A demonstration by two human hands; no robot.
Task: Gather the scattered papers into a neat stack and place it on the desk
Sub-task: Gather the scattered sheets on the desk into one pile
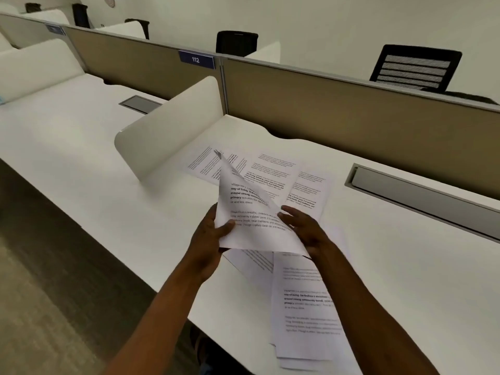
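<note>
While several printed papers (pixel 273 171) lie fanned out on the white desk (pixel 405 266), the step in hand looks to be adding lifted sheets to a growing bundle. Doing it well probably means keeping the left hand (pixel 213 239) as the fixed anchor, sliding each new page squarely under or over the held sheets (pixel 251 212), then tapping the edges on the desk once everything is collected. That hand pinches the lower left corner of the raised, curling pages, thumb on top. The right hand (pixel 305 228) hovers at their right edge with fingers spread and relaxed; whether it touches the paper is hard to tell through the blur. Both forearms reach forward from the near edge. More pages (pixel 305 315) rest near the person, under the right forearm.
</note>
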